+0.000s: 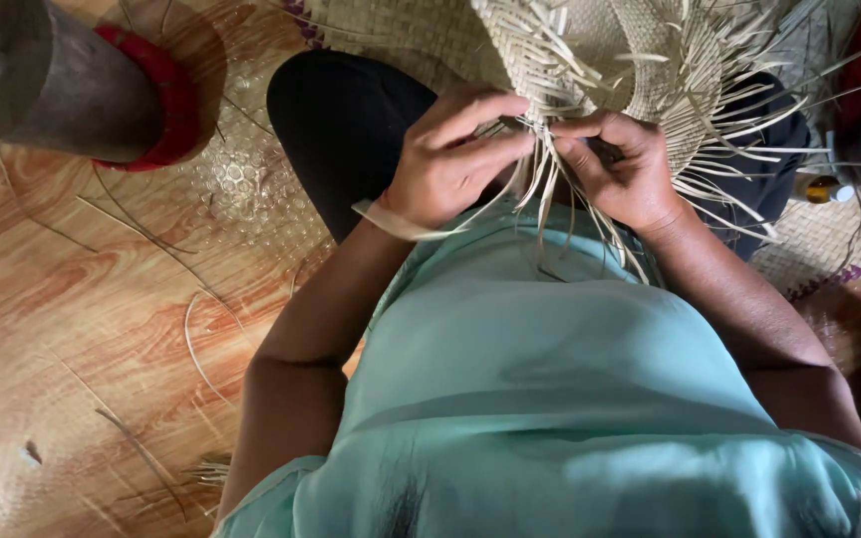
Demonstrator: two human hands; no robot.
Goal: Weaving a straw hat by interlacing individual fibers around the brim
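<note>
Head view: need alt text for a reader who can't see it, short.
Seen from above, a seated person's left hand and right hand pinch pale straw strips at the frayed edge of a half-woven straw piece in their lap. A dark cylindrical block on a red base stands on the wood-patterned floor, with stray strips scattered about.

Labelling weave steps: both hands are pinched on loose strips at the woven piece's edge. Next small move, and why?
Probably fold the strip pinched by the left hand across the neighbouring strips and tuck it, while the right hand keeps the edge steady. The woven straw piece has an unfinished edge with loose strips hanging between both hands.
</note>
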